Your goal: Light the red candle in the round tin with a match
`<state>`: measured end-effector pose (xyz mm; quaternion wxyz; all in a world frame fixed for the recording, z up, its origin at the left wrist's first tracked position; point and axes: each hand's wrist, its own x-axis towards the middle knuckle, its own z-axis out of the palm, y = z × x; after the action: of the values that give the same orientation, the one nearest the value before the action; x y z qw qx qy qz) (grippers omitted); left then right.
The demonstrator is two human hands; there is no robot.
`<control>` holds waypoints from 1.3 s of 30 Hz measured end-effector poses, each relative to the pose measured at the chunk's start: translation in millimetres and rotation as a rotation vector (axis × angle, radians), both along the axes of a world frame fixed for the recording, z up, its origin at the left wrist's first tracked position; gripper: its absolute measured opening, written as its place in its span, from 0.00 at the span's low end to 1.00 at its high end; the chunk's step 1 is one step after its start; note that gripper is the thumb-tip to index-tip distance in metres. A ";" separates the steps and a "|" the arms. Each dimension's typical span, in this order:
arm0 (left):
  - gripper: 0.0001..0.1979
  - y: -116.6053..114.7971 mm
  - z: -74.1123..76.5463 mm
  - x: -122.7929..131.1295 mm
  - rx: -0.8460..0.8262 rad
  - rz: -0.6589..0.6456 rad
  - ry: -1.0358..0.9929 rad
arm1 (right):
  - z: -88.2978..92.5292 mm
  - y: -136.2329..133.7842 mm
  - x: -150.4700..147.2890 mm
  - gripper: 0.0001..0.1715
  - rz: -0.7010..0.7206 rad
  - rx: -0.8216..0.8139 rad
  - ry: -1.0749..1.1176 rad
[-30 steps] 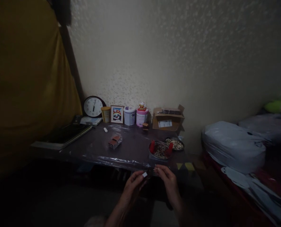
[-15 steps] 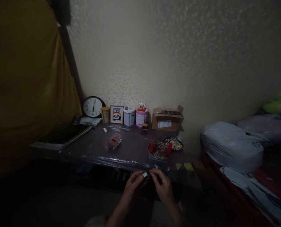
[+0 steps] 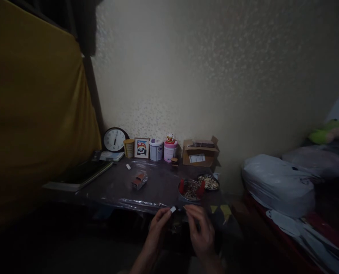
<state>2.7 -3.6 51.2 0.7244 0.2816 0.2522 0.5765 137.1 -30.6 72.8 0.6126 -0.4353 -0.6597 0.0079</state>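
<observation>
My left hand (image 3: pixel 160 223) pinches a small white rectangular piece with a dark end (image 3: pixel 173 209) between thumb and fingertips, just off the table's front edge. A short gap to the right, my right hand (image 3: pixel 200 228) has its thumb and fingertips pressed together. A tiny thin tip shows at those fingertips, too small and dark to name. Beyond the right hand, a round bowl (image 3: pixel 190 199) holds small mixed pieces, with two red upright parts at its sides. Behind it, a dark-rimmed dish (image 3: pixel 216 186) carries many thin pale sticks.
On the plastic-covered table (image 3: pixel 109 186) lie a clear-wrapped pack of brown boxes (image 3: pixel 139 180) and a small white object (image 3: pixel 128 166). Along the wall stand a clock (image 3: pixel 114 139), a panda picture (image 3: pixel 141 148), two tins (image 3: pixel 156 150) and a cardboard box (image 3: pixel 200 156). White bags (image 3: pixel 278 184) sit at right.
My hands have moved apart, leaving a gap between the white piece and my right fingertips. The camera view has tilted up slightly, so the table items appear lower.
</observation>
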 end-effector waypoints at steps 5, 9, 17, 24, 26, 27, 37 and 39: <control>0.10 -8.6 9.8 -6.2 0.030 0.016 0.075 | -16.7 12.4 11.9 0.11 -0.038 -0.120 -0.053; 0.11 -12.8 -2.9 -21.7 0.018 0.071 0.162 | -16.3 20.1 27.1 0.08 -0.158 -0.120 0.190; 0.12 -22.2 -36.4 -59.6 -0.116 0.063 0.246 | 10.1 20.3 36.1 0.09 -0.225 -0.017 0.360; 0.14 -33.8 -42.4 -72.8 -0.186 0.024 0.139 | 15.0 22.8 37.9 0.10 -0.235 -0.037 0.386; 0.14 -35.0 -41.8 -75.0 -0.197 0.046 0.131 | 12.9 25.2 39.7 0.11 -0.237 -0.040 0.391; 0.14 -35.3 -41.2 -75.8 -0.197 0.058 0.126 | 11.5 26.7 40.7 0.11 -0.234 -0.037 0.394; 0.17 -33.3 -48.1 -76.0 -0.262 0.124 0.147 | 7.5 36.8 45.1 0.10 -0.194 -0.019 0.409; 0.18 -29.4 -55.0 -76.3 -0.246 0.099 0.142 | 6.9 38.9 46.2 0.11 -0.197 -0.015 0.407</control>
<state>-73.6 -33.0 -3.8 0.7044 0.2180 0.3852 0.5549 183.2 8.3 79.7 0.7276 -0.4915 -0.4768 0.0404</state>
